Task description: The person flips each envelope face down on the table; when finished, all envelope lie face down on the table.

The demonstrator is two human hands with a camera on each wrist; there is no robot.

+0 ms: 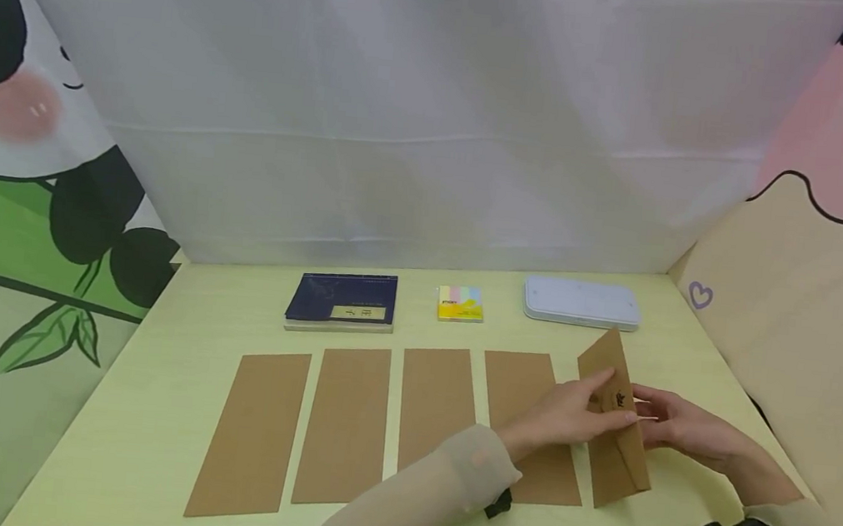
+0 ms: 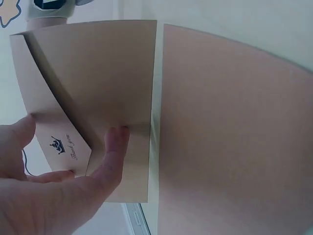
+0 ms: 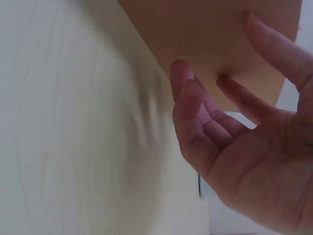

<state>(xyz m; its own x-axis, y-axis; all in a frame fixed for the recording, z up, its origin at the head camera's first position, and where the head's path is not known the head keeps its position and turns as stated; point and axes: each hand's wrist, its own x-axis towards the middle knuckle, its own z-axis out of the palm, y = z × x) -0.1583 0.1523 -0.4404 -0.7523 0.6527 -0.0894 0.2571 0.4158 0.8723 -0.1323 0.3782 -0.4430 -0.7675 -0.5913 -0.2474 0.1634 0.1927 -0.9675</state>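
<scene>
A brown kraft-paper envelope (image 1: 615,472) stands tilted at the right end of a row, its right side raised. Its pointed flap (image 2: 58,132) bears a small dark crown print and script. My left hand (image 1: 567,409) touches the flap side with fingers spread, the thumb at the folded edge and one fingertip pressed on the envelope body. From behind, my right hand (image 3: 244,127) meets the plain back; thumb and a fingertip rest on that one face, other fingers loosely bent near its edge. A neighbouring envelope (image 1: 519,388) lies partly under my left forearm.
Several more brown envelopes (image 1: 342,423) lie flat in a row to the left. Behind them are a dark blue notebook (image 1: 343,294), a pack of sticky notes (image 1: 460,304) and a pale case (image 1: 582,302). Cloth walls border the table's back and sides.
</scene>
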